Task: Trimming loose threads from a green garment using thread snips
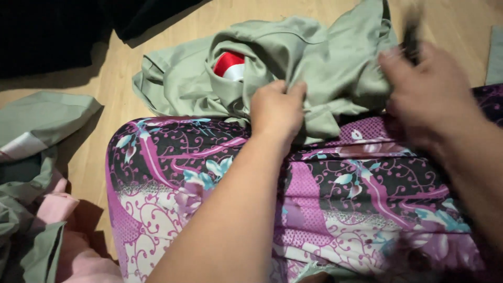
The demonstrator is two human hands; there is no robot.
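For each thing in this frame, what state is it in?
Green garment: crumpled on the floor, pinched by the left hand.
Right hand: blurred, on the garment's edge.
Red-and-white patch: partly covered by folds.
Floral cloth: spread flat.
Pink and green clothes: heaped.

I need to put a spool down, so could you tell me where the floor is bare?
Bare wooden floor shows between the dark cloth, the green garment and the left fabric pile. Around the left hand and right hand it is crowded.
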